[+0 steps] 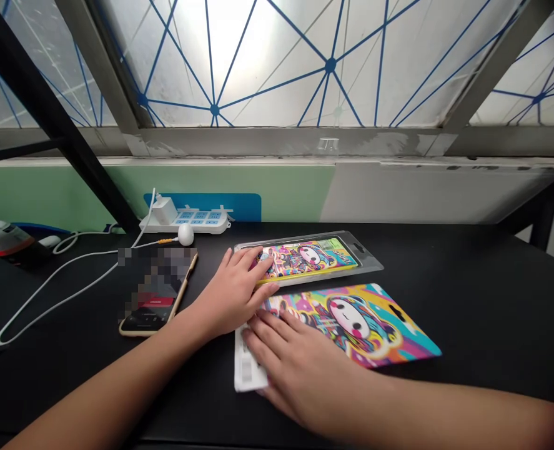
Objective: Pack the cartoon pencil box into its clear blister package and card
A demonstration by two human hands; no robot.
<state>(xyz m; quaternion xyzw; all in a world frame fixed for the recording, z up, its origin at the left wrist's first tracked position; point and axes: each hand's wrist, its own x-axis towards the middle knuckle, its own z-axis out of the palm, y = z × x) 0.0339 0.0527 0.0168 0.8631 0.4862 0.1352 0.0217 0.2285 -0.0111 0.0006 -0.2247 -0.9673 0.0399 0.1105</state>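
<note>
A colourful cartoon-printed card insert (365, 322) lies flat on the black table (483, 300). My right hand (300, 369) rests palm down on its left end, fingers spread. Just behind it lies a clear plastic package (346, 257) holding a bright phone case (309, 257) with the same cartoon print. My left hand (234, 294) lies on the left end of that package, fingertips touching the case. Neither hand grips anything.
A smartphone (157, 294) lies left of my left hand. Behind it sit a white power strip (187, 220) with a charger, a white cable (47, 294) looping across the table, and a bottle (5, 244) at the far left. A window frame runs along the back.
</note>
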